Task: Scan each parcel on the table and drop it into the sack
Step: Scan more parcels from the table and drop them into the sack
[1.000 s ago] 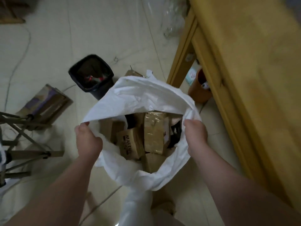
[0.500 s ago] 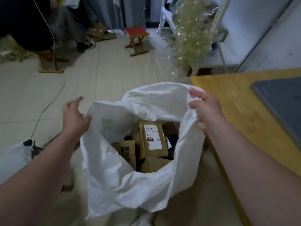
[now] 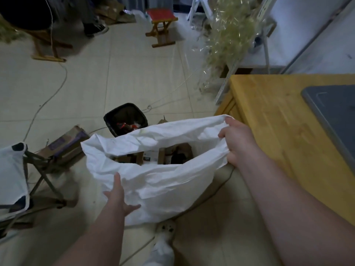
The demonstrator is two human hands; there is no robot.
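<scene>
White sack [image 3: 163, 181], parcels [image 3: 153, 158] inside: right hand [image 3: 238, 143] is gripping the rim, left hand [image 3: 117, 196] is reaching open-fingered at the near side. Mouth is sagging, likely needing both sides pulled apart.

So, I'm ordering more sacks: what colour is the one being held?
The sack is plain white, shown best in the head view.

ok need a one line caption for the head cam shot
Right hand grips the rim of the white sack, parcels inside, beside the wooden table; left hand open at its near side.
</scene>
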